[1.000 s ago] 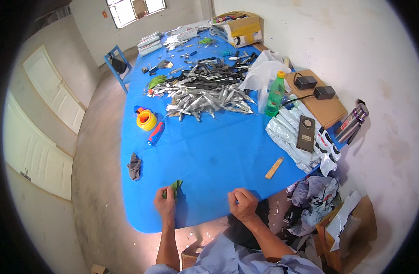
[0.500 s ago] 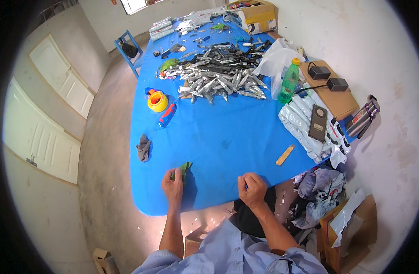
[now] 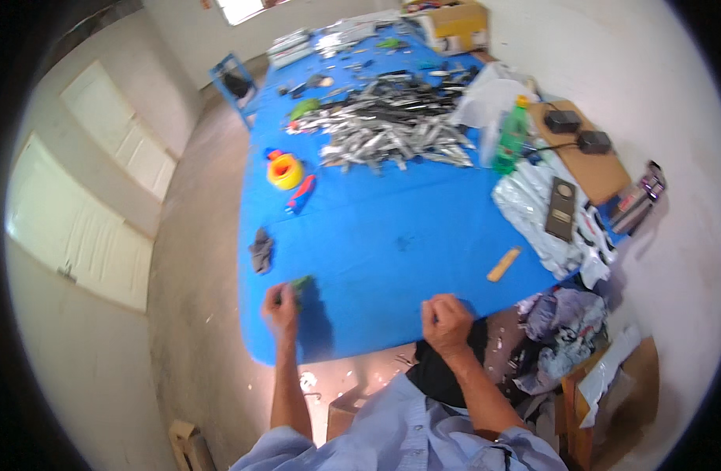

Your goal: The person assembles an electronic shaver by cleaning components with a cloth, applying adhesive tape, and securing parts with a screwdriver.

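Note:
My left hand [image 3: 280,310] is closed on a thin, crumpled green piece [image 3: 301,282], cloth-like or leaf-like, just above the blue tablecloth [image 3: 376,235]. Near the table's front edge, my right hand [image 3: 447,323] is curled into a fist. What it holds, if anything, is hidden by the fingers. A crumpled grey rag [image 3: 261,251] lies beyond my left hand. Farther back are a yellow ring-shaped roll [image 3: 284,171] and a red-and-blue handled tool [image 3: 300,195]. To the right of my right hand lies a narrow tan stick-like piece [image 3: 504,264].
A broad heap of silver and black slender pieces [image 3: 396,125] covers the table's middle. At the right stand a green bottle [image 3: 511,135] and a flask [image 3: 639,198], with a dark phone-like device [image 3: 560,208] on white plastic bags [image 3: 525,208]. A cardboard box [image 3: 454,30] sits far back.
My left hand has shifted left with the green piece, away from my right hand. The right fist stays near the table edge. The whole view has swung slightly and is blurred.

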Tool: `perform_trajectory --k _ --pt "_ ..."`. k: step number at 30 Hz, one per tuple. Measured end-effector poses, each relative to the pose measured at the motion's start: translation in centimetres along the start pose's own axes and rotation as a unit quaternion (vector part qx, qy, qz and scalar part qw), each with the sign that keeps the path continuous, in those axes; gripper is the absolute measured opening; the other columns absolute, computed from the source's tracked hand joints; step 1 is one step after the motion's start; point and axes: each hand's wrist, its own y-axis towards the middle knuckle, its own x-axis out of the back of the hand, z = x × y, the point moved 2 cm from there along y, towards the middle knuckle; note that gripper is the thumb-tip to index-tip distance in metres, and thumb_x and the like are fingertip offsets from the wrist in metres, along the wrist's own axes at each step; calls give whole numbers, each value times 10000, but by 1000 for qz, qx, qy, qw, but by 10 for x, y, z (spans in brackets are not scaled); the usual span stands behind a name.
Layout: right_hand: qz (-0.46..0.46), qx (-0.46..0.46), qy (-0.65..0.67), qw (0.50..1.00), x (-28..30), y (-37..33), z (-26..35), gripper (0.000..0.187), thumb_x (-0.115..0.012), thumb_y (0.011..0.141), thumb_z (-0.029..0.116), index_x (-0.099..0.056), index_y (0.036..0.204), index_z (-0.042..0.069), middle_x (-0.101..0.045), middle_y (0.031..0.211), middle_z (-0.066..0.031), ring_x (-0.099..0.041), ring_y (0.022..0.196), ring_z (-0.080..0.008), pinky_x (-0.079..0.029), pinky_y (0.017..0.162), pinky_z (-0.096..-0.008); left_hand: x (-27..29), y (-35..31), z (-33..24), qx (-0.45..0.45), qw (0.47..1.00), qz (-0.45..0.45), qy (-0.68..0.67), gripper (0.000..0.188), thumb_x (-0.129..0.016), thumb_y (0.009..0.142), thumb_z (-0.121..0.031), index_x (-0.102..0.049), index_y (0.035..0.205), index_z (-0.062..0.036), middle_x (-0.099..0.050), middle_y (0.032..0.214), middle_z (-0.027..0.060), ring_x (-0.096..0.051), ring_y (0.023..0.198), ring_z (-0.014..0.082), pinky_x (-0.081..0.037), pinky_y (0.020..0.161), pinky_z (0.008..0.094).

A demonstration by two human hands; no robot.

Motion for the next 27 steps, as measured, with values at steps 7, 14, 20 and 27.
perform_trajectory --k 7,14,20,27 --pt "2 -2 22 1000 6 5 6 180 -767 885 120 -640 771 65 -686 839 -94 -672 722 -308 -542 622 -397 38 16 42 -7 998 -34 61 261 -674 1037 -212 -713 1101 38 -698 946 71 -620 831 146 -515 744 305" --pt "2 -8 45 999 9 7 7 197 -762 903 151 -614 799 72 -663 836 -80 -682 731 -287 -549 617 -394 28 1 37 -226 952 -75 194 268 -679 1030 -198 -692 1208 1 -691 1220 190 -652 1105 328 -518 955 432" --pt "-7 -2 34 999 7 6 7 192 -768 898 144 -616 806 69 -671 853 -79 -684 729 -284 -544 610 -395 10 -4 17 -244 942 -12 229 115 -701 1005 -126 -714 1034 -16 -716 1173 193 -651 1115 360 -503 974 487" --pt "-7 -2 42 999 4 5 6 149 -763 890 142 -659 809 73 -688 846 -89 -684 730 -297 -545 616 -399 -52 -37 -22 -266 935 105 210 215 -565 1068 -136 -700 990 12 -716 1159 193 -649 1090 367 -496 978 473"
